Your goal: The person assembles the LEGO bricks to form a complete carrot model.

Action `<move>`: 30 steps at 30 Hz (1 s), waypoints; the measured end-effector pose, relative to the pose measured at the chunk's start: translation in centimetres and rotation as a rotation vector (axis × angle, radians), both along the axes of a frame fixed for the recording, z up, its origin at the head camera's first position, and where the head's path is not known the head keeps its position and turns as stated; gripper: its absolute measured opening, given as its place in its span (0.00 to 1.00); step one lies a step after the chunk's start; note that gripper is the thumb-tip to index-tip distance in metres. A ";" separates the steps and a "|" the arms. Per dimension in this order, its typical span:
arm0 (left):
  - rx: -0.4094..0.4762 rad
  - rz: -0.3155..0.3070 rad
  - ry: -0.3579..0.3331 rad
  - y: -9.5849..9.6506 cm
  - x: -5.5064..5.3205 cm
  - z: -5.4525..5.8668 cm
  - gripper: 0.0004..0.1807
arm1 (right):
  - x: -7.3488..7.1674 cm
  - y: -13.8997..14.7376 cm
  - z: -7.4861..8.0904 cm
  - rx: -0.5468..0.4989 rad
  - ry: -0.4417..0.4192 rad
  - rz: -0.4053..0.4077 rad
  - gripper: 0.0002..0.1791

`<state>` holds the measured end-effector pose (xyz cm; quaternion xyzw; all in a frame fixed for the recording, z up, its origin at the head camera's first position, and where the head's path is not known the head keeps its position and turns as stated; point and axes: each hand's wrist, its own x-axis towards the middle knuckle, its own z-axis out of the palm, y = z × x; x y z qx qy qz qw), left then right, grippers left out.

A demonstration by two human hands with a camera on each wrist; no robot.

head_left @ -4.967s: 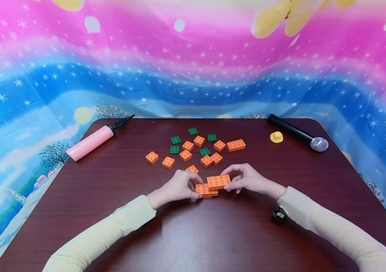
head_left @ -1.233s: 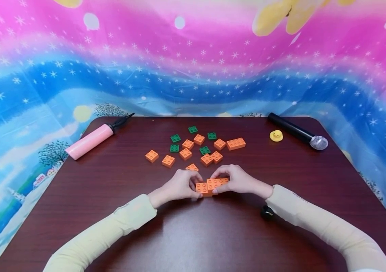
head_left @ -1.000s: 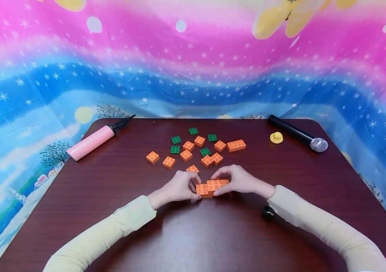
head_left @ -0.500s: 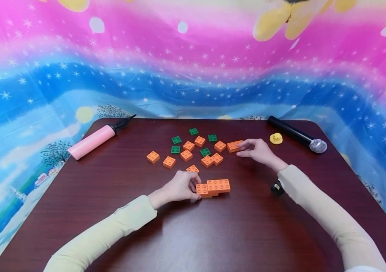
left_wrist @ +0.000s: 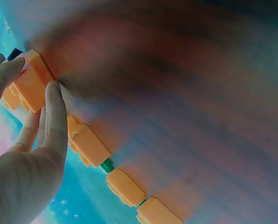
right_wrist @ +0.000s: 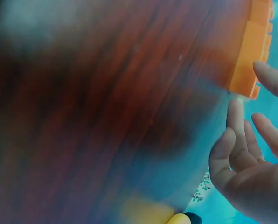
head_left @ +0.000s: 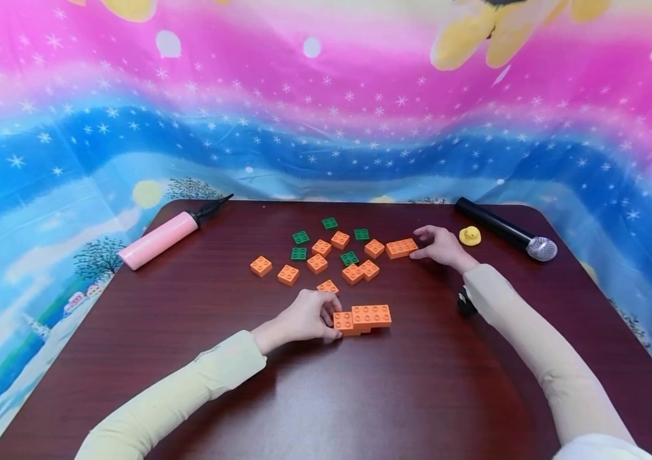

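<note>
My left hand [head_left: 306, 314] holds the left end of a small build of orange toy building bricks [head_left: 370, 315] on the table. The build has a long eight-stud brick on top, shifted to the right and overhanging the layer below. In the left wrist view, the thumb and fingers pinch the end of the build [left_wrist: 34, 86]. My right hand [head_left: 442, 247] is at the right end of another long orange brick [head_left: 401, 248]. In the right wrist view its fingers [right_wrist: 236, 116] are spread around that brick's end [right_wrist: 245, 70], without a visible grip.
Several small orange bricks [head_left: 288, 275] and green plates [head_left: 299, 253] lie scattered beyond the build. A pink hand pump [head_left: 159, 241] lies at the left. A yellow rubber duck [head_left: 470, 236] and a black microphone [head_left: 504, 227] are to the right of my right hand.
My right hand has let go of the build's long top brick, now seated, and moved away to the far long brick. Lately it shifted slightly right, off that brick's top. My left hand stays put.
</note>
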<state>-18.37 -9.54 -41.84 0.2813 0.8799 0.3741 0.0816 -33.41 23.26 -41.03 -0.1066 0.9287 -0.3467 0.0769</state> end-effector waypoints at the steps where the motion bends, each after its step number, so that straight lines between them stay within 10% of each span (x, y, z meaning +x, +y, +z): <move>1: 0.003 0.000 -0.002 0.0 0.0 0.0 0.17 | -0.1 0.0 -0.1 0.011 -0.009 0.011 0.32; 19: 0.017 -0.009 -0.004 0.0 0.0 0.1 0.16 | -0.3 -0.7 -0.3 0.101 -0.017 0.043 0.24; 30: 0.011 -0.001 0.000 -0.1 -0.1 0.0 0.17 | 2.4 -2.1 0.9 0.044 0.101 0.031 0.24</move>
